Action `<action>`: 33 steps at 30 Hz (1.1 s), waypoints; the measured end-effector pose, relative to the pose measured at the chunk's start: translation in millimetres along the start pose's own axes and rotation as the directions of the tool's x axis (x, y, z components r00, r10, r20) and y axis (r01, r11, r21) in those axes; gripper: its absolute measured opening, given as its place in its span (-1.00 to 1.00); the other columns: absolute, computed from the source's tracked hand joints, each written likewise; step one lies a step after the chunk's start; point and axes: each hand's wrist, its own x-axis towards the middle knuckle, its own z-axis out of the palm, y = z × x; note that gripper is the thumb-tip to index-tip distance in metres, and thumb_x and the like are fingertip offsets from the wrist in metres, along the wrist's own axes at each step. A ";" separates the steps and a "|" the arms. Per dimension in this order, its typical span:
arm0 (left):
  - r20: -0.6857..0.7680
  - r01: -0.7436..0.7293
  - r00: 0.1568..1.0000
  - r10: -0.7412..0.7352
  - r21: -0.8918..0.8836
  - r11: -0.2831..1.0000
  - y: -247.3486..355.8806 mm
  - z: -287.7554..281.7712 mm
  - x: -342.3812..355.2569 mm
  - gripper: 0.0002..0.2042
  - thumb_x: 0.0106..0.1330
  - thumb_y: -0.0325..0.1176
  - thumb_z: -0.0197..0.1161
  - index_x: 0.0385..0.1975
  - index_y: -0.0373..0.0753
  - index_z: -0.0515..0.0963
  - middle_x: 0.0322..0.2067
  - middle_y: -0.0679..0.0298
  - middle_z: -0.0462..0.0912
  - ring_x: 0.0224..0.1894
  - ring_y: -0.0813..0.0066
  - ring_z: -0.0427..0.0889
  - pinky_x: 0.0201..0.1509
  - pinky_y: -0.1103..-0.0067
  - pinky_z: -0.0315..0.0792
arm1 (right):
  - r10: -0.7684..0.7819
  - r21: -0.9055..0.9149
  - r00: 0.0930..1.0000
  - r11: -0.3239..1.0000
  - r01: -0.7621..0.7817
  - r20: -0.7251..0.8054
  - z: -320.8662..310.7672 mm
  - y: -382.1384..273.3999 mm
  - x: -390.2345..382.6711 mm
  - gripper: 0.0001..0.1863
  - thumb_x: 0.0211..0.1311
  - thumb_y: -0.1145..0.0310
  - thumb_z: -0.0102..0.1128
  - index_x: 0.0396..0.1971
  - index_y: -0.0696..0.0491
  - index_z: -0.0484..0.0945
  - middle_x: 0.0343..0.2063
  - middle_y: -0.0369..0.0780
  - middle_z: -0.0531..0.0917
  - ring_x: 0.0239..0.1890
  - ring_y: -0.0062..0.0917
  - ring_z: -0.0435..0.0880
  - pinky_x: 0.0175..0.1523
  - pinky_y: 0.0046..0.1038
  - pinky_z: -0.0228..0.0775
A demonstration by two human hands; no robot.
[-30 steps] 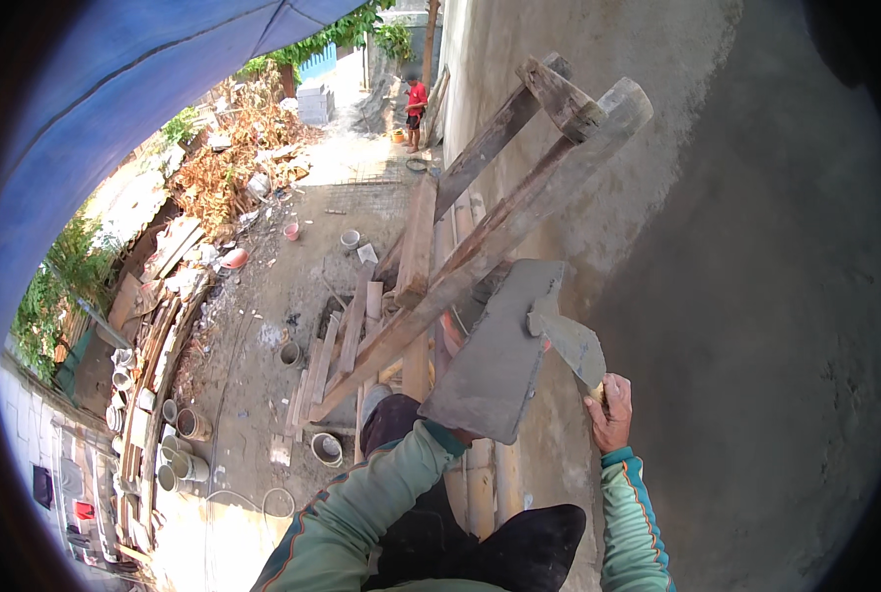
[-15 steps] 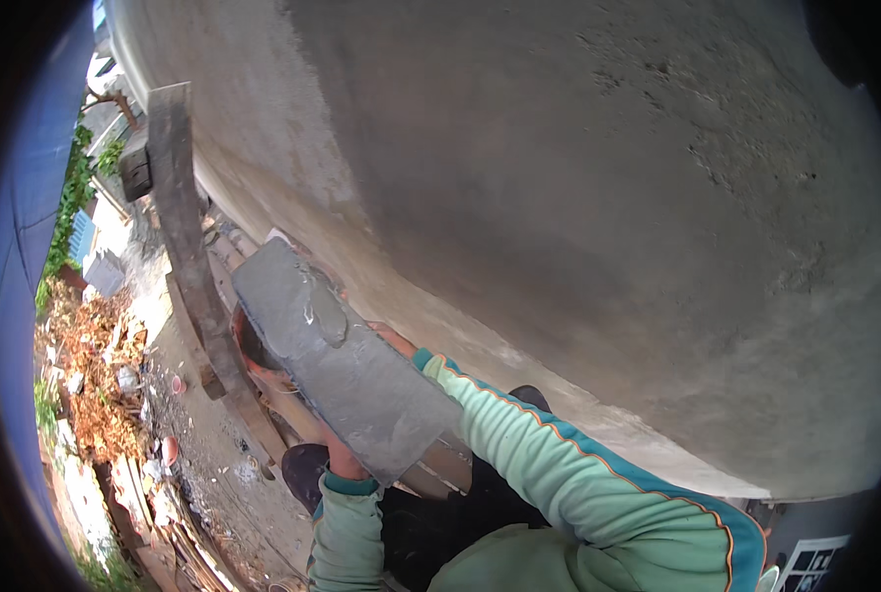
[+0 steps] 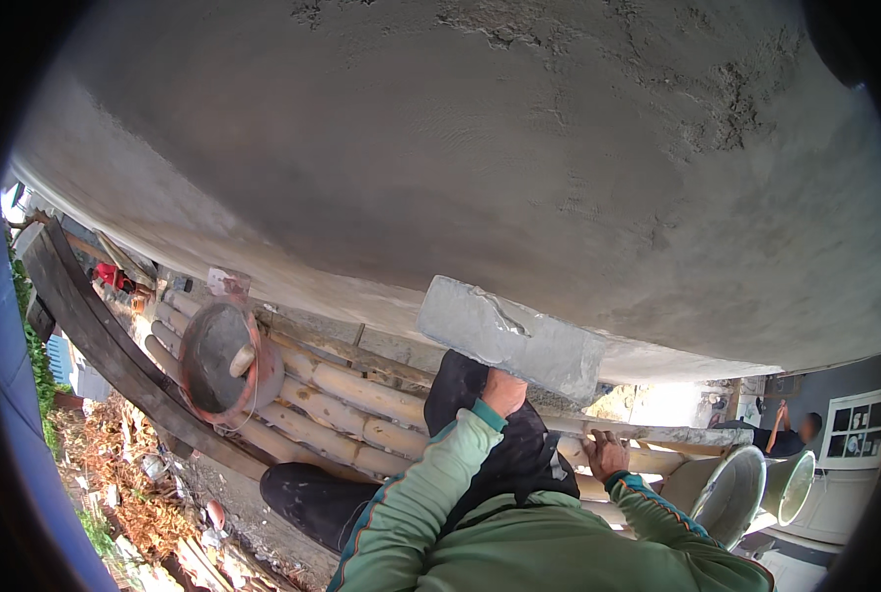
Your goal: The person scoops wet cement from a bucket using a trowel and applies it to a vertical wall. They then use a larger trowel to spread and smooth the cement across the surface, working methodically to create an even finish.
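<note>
Looks like outdoor building site, judging by part-smoothed grey wall [image 3: 411, 168], bamboo-pole platform [image 3: 353, 391], mortar-smeared bucket [image 3: 269, 371], blue sheeting [image 3: 45, 503].

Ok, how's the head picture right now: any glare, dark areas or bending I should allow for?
Head view: black at both sides; the wooden beam bows toward the rim; glare washes out the bright gap right of the board; the wall is a dull, shaded grey; the left hand looks fairly clear.

One head-worn fisheye looks down, facing the nearby grey wall [image 3: 411, 148]
</note>
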 end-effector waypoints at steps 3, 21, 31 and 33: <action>0.237 -0.125 0.971 0.018 0.446 0.886 29.1 14.9 18.0 -0.73 0.39 -0.41 0.14 0.06 -0.21 0.58 0.05 0.05 0.65 0.12 -0.02 0.57 0.30 0.15 0.36 | -0.042 0.033 0.990 0.998 0.047 -0.134 8.6 17.2 -17.2 -0.51 0.44 -0.11 -0.01 0.07 -0.07 0.64 -0.01 -0.10 0.70 0.10 -0.18 0.63 0.23 -0.02 0.24; -0.076 0.067 0.989 -0.127 -0.530 0.845 313.8 -184.4 229.9 -0.76 0.39 -0.47 0.10 -0.15 -0.60 0.38 -0.21 -0.09 0.56 -0.27 -0.07 0.81 -0.49 0.45 0.78 | 0.081 0.074 0.982 0.995 -0.069 -0.172 6.4 7.1 1.0 -0.62 0.42 -0.05 0.05 -0.15 -0.08 0.68 -0.17 -0.12 0.75 -0.01 -0.13 0.67 0.18 -0.03 0.28; -0.227 -0.060 0.974 0.005 -0.239 0.969 11.6 -121.2 89.2 -0.79 0.51 -0.35 0.14 0.04 -0.27 0.51 -0.15 0.16 0.71 -0.28 0.32 0.76 -0.36 0.42 0.68 | 0.056 0.061 0.985 0.997 -0.046 -0.161 0.0 -3.1 5.4 -0.59 0.37 -0.03 0.05 -0.10 -0.05 0.69 -0.15 -0.12 0.76 0.05 -0.12 0.67 0.19 -0.01 0.28; -0.171 0.047 0.980 -0.101 -0.293 0.955 -33.2 -96.7 81.8 -0.81 0.49 -0.34 0.17 -0.02 -0.25 0.53 -0.20 0.19 0.70 -0.33 0.35 0.75 -0.42 0.44 0.67 | 0.037 0.082 0.982 0.996 -0.022 -0.183 -2.4 -5.0 6.6 -0.59 0.38 -0.03 0.05 -0.14 -0.03 0.70 -0.16 -0.12 0.76 0.03 -0.12 0.68 0.18 0.02 0.28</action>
